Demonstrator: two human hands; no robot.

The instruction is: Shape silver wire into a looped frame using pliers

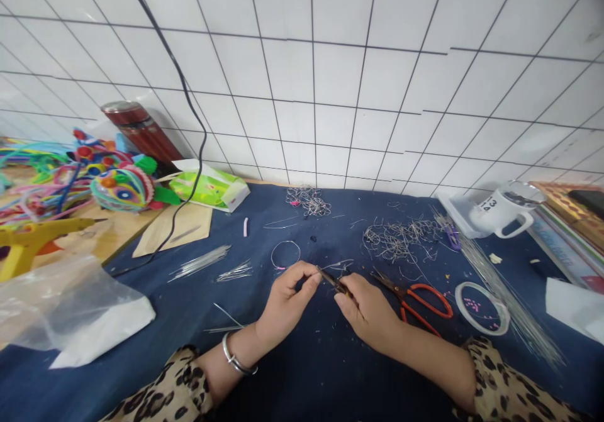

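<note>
My right hand is closed around a pair of dark-jawed pliers, whose tips point left. Those tips meet the thumb and forefinger of my left hand, which are pinched together; whatever is between them is too small to make out. Just behind the left hand is a thin wire ring with a pink bit on its lower edge. A few loose wire pieces lie beyond the pliers. Scissors with orange handles rest open to the right of my right hand.
Tangled wire and a wire clump lie behind. Straight wires sit left; longer ones right, beside a round dish with pink beads. A white mug, yellow glue gun and plastic bag flank the cloth.
</note>
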